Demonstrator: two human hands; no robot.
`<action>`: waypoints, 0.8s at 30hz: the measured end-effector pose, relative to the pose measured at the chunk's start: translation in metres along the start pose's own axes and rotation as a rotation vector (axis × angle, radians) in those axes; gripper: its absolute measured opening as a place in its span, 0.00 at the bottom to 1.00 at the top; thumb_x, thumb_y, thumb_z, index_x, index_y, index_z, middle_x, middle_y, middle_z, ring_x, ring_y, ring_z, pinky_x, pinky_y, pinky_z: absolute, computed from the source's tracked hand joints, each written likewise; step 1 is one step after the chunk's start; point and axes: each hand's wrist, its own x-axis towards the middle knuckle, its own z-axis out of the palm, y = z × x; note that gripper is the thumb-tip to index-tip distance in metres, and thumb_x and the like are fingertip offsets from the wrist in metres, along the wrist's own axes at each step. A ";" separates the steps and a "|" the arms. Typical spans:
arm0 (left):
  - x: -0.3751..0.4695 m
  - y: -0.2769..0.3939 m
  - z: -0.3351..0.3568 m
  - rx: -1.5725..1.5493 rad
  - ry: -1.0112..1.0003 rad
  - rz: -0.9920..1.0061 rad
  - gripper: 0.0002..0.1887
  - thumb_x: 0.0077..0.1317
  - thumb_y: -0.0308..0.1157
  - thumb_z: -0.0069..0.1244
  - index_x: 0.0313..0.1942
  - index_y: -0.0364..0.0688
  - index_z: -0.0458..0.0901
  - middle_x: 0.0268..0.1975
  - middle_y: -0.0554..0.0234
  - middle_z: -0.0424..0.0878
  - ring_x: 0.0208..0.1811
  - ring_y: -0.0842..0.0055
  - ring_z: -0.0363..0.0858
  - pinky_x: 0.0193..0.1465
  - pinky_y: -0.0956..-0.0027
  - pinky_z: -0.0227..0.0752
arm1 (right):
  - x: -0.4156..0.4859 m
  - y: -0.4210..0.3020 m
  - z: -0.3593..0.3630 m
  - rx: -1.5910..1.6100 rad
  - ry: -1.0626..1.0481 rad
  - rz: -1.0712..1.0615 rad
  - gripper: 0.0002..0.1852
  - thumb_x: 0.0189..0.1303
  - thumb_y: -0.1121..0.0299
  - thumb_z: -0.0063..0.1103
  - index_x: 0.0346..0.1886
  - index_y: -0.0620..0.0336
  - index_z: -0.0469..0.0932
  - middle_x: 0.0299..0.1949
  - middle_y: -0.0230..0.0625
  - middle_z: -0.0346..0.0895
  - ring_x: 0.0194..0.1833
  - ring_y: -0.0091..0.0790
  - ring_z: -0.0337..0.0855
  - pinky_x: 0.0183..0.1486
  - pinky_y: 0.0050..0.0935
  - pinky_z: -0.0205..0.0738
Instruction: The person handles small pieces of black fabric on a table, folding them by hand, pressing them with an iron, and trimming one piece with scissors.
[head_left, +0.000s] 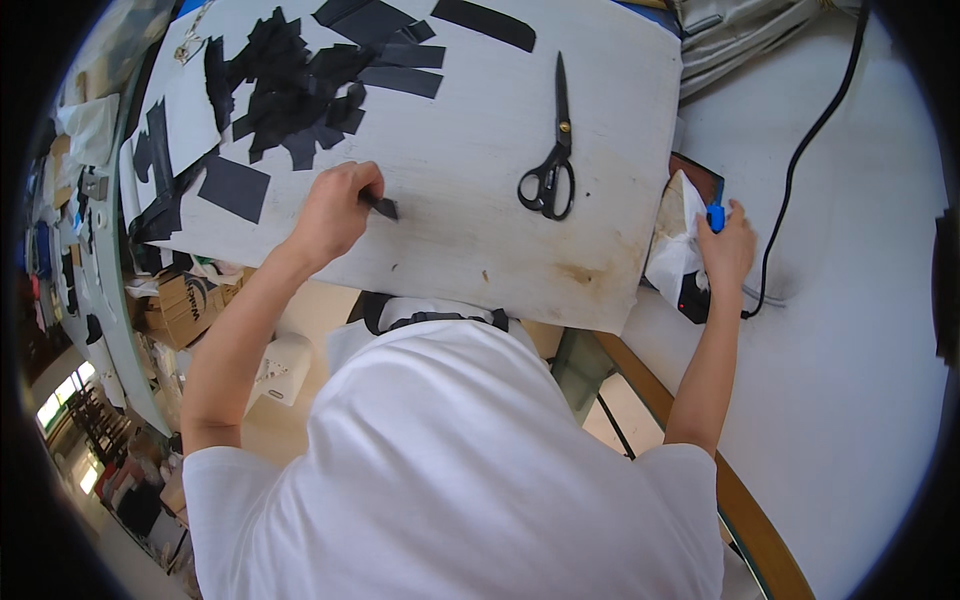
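My left hand (336, 211) pinches a small black strip (386, 208) just above the white board (465, 157). Off the board's right edge, my right hand (726, 251) has its thumb and fingers around a small blue handle (716, 217); the rest of that tool is not clear. Beside this hand are a crumpled white wrapping (675, 251) and a black device (694, 298) showing a red light. Black-handled scissors (562, 142) lie closed on the board, blades pointing away from me.
A heap of black pieces (285, 82) covers the board's far left. Nearby are a black square (235, 189) and a long black strip (487, 22). A black cable (796, 157) crosses the white surface at right. A cardboard box (184, 307) stands below left.
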 end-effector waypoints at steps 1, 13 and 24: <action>0.001 0.002 -0.003 -0.026 0.042 0.017 0.09 0.54 0.12 0.53 0.35 0.33 0.79 0.33 0.48 0.82 0.38 0.52 0.81 0.42 0.60 0.74 | -0.002 -0.012 0.000 0.055 0.127 -0.098 0.20 0.63 0.58 0.66 0.51 0.64 0.79 0.42 0.47 0.84 0.43 0.45 0.84 0.48 0.41 0.76; 0.027 0.040 -0.028 -0.758 0.292 -0.155 0.08 0.64 0.22 0.62 0.42 0.31 0.83 0.34 0.68 0.84 0.34 0.88 0.78 0.36 0.78 0.72 | -0.076 -0.216 0.098 0.450 0.010 -0.046 0.23 0.60 0.67 0.68 0.55 0.68 0.73 0.43 0.50 0.79 0.48 0.51 0.80 0.52 0.45 0.75; 0.058 -0.039 0.075 -1.518 0.379 -0.672 0.10 0.75 0.26 0.51 0.52 0.32 0.77 0.50 0.55 0.84 0.50 0.65 0.85 0.56 0.58 0.83 | -0.149 -0.180 0.058 1.244 -0.726 0.407 0.18 0.66 0.57 0.67 0.29 0.61 0.76 0.19 0.32 0.75 0.18 0.25 0.74 0.22 0.26 0.65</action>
